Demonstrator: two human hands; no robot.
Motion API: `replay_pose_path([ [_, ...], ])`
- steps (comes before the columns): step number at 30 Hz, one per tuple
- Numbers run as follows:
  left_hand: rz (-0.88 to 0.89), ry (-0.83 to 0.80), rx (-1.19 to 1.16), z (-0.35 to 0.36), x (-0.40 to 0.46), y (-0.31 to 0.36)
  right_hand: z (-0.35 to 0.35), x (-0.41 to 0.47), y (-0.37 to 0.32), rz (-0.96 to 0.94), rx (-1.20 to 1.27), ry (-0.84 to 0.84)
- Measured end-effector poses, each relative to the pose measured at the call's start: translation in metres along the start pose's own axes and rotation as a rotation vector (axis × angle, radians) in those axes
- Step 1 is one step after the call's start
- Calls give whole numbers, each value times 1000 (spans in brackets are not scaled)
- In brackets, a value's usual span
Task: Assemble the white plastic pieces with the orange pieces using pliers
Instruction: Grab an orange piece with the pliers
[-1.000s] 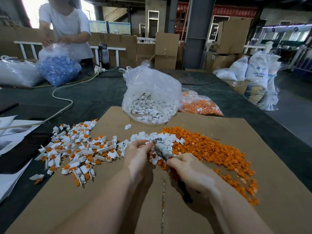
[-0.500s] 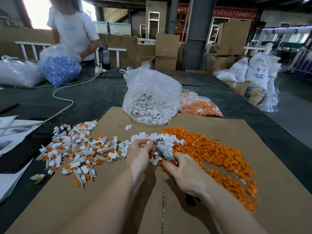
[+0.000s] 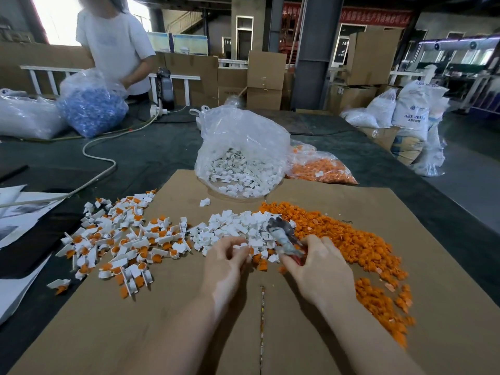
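On the cardboard sheet [image 3: 189, 334] lies a heap of loose white pieces [image 3: 235, 226] beside a wide spread of orange pieces [image 3: 338, 236]. Further left lies a pile of joined white-and-orange parts [image 3: 121, 239]. My right hand [image 3: 319, 269] grips the pliers [image 3: 282, 235], whose grey jaws point away over the white heap. My left hand [image 3: 224, 263] pinches a small piece at its fingertips, just left of the jaws; I cannot tell its colour.
A clear bag of white pieces [image 3: 240, 163] and a bag of orange pieces [image 3: 319, 169] stand at the cardboard's far edge. A white cable [image 3: 100, 155] crosses the dark table. Papers [image 3: 16, 212] lie at the left. A person [image 3: 116, 47] handles a bag of blue parts [image 3: 92, 109].
My right hand has shifted forward and turned, so the pliers' jaws now point further away. My left hand has drawn back a little towards me. The person at the far side has turned.
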State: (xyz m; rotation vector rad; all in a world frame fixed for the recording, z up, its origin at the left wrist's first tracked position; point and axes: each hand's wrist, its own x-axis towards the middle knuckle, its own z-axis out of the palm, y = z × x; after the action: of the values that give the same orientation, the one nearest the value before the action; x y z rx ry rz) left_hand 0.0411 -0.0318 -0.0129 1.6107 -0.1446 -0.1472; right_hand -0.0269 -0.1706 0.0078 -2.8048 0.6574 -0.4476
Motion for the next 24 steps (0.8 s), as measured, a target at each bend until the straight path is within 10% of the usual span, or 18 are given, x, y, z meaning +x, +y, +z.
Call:
replay_pose_path([
  [9,174,-83,325,1,0,-8,14,3,19,-10,-333,144],
  [16,178,-161,286,-1,-1,-5,33,-15,-11,-515,293,291],
  [24,193,-236,270,-4,-12,-9,37,-21,-14,-371,459,206],
])
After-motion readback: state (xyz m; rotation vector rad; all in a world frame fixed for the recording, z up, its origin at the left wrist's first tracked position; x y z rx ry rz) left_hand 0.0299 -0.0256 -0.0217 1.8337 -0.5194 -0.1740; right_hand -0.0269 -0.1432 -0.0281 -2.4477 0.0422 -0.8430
